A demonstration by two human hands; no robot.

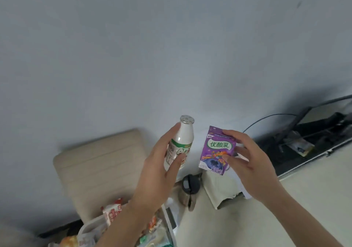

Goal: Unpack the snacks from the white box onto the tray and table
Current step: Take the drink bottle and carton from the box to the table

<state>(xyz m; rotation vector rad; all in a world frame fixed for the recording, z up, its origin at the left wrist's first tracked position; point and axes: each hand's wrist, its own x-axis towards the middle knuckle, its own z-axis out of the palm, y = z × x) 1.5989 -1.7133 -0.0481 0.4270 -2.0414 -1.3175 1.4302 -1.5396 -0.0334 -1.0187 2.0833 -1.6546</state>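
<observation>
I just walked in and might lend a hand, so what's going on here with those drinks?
A person is holding two drinks up in front of them. The left hand grips a white bottle with a green label, held upright. The right hand holds a purple carton. Neither has been set down yet. More snack packets lie below, near a beige chair.

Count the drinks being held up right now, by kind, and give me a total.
White bottle with green label: 1, held in the left hand
Purple drink carton: 1, held in the right hand
Total: 2
</observation>
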